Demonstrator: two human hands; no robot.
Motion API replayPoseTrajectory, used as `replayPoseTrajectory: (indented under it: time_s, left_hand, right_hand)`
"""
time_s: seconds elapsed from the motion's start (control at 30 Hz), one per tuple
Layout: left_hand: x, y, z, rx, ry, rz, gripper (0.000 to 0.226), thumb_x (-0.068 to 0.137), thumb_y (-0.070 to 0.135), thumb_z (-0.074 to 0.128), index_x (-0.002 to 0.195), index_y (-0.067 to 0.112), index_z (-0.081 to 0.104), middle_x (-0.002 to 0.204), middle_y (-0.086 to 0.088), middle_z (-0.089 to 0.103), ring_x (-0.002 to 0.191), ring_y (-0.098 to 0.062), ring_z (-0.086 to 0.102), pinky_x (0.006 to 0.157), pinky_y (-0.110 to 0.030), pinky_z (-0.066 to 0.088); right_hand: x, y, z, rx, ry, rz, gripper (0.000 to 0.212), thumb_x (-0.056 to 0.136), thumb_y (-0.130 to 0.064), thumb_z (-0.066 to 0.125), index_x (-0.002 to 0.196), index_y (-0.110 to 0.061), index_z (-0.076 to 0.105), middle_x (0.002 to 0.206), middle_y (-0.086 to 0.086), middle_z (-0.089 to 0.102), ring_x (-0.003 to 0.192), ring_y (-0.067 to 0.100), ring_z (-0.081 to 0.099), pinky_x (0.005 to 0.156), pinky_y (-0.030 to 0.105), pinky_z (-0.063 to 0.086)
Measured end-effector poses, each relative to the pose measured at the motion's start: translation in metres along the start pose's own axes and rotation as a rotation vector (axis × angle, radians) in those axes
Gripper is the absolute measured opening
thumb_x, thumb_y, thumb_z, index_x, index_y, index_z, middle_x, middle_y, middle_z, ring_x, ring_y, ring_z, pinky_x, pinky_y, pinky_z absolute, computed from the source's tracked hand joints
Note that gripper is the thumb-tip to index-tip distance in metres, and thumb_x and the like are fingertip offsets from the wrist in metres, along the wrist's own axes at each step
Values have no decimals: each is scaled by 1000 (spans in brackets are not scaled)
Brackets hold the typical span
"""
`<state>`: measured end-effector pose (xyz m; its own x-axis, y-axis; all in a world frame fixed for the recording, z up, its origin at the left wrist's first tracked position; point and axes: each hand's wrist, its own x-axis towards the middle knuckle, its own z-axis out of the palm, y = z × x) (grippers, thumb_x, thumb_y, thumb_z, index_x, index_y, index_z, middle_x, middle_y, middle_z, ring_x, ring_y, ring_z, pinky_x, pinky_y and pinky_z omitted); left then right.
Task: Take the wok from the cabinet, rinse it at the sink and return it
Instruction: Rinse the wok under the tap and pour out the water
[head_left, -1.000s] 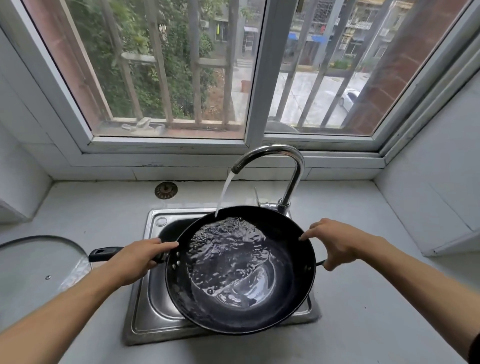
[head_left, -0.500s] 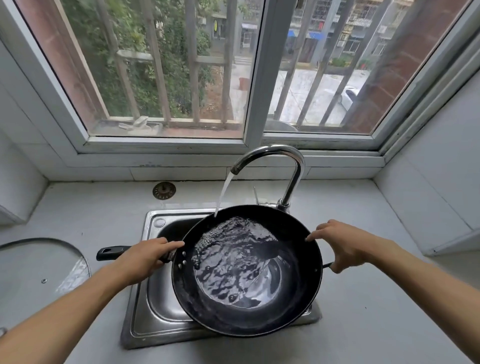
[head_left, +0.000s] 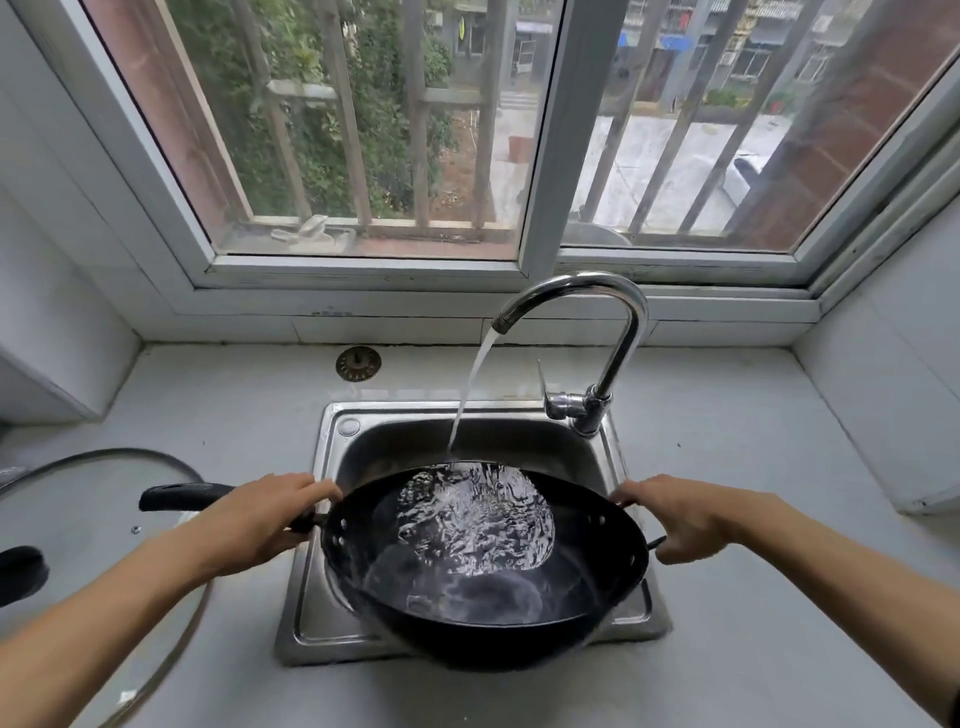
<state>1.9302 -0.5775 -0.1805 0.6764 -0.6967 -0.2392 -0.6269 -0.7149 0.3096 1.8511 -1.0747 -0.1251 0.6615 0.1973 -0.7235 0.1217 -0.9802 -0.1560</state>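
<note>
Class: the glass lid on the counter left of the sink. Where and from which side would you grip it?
Probably the dark knob at the lid's near-left edge, from above: the glass looks flat and slick, and the knob seems the only raised part.

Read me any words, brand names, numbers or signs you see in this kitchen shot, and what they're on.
No text can be read.
wok: no marking shows.
faucet: no brand visible.
glass lid: no print.
Shopfronts outside the window: too blurred to read.

No readable text, labels, brands or numbers on anything in view.
</note>
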Motion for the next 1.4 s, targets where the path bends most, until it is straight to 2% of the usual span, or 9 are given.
replayPoseTrajectory:
  time_s: [0.2, 0.4, 0.5, 0.77, 0.97, 1.1, 1.17, 1.3, 1.4]
  left_hand:
    - [-14, 16, -14, 97, 198, 110, 51, 62, 5, 83, 105, 25, 65, 75, 9, 60, 57, -16, 55, 51, -26, 45]
    - [-29, 15, -20, 43, 100, 84, 37, 84, 11, 61, 114, 32, 58, 88, 13, 59, 75, -16, 57, 73, -33, 48]
    - [-29, 15, -30, 9, 89, 79, 37, 85, 12, 58, 115, 33, 57, 84, 19, 51, 81, -12, 54, 75, -32, 44]
    - [-29, 22, -41, 95, 235, 82, 41, 73, 6, 76, 110, 22, 66, 83, 12, 62, 81, -12, 50, 62, -29, 45]
    - [-27, 12, -37, 23, 150, 50, 38, 77, 8, 71, 110, 26, 63, 88, 15, 56, 81, -12, 46, 71, -31, 46]
    - [-25, 5, -35, -71, 129, -3, 28, 74, 6, 71, 92, 25, 59, 90, 14, 51, 84, -10, 50, 73, -34, 48]
    - [-25, 2, -33, -106, 152, -25, 36, 72, 7, 75, 88, 30, 53, 82, 17, 50, 80, -9, 49, 70, -35, 47]
    - [-23, 0, -34, -154, 209, -71, 66, 67, 7, 79, 90, 58, 44, 79, 21, 57, 77, -1, 51, 68, -21, 41]
    - [-19, -5, -31, -196, 224, -141, 62, 65, 11, 81, 89, 55, 45, 88, 24, 62, 79, 0, 56, 67, -24, 46]
  right_hand:
    - [7, -5, 4, -65, 0, -36, 63, 76, -18, 56, 137, -28, 42, 125, 5, 57, 117, 25, 53, 98, 38, 46]
    - [11, -1, -5, -75, 207, -95, 45, 74, -2, 46, 112, -20, 61, 108, 6, 64, 104, 25, 57, 81, 28, 44]
    - [6, 0, -10, -28, 359, -154, 38, 70, 4, 47, 102, -14, 59, 106, 2, 58, 97, 23, 55, 75, 22, 36]
    - [-16, -14, -9, -157, 648, -160, 33, 74, 2, 57, 106, -5, 61, 108, 10, 59, 85, 33, 55, 75, 43, 49]
    - [-14, -12, -8, -113, 608, -154, 27, 82, -5, 56, 108, -9, 57, 107, 7, 57, 85, 32, 54, 77, 41, 47]
    - [-12, -8, -11, 4, 631, -179, 10, 93, -15, 57, 100, -14, 50, 99, 1, 56, 81, 28, 53, 74, 41, 48]
    - [-12, -6, -12, 50, 692, -205, 12, 95, -20, 59, 97, -13, 50, 94, 0, 56, 78, 28, 52, 71, 41, 49]
    - [-11, -2, -12, 103, 780, -239, 17, 88, -17, 69, 92, -10, 54, 89, -1, 58, 75, 26, 54, 67, 38, 50]
    - [-5, 3, -11, 183, 804, -236, 18, 85, -13, 72, 91, -13, 55, 88, -7, 57, 75, 18, 54, 69, 34, 50]
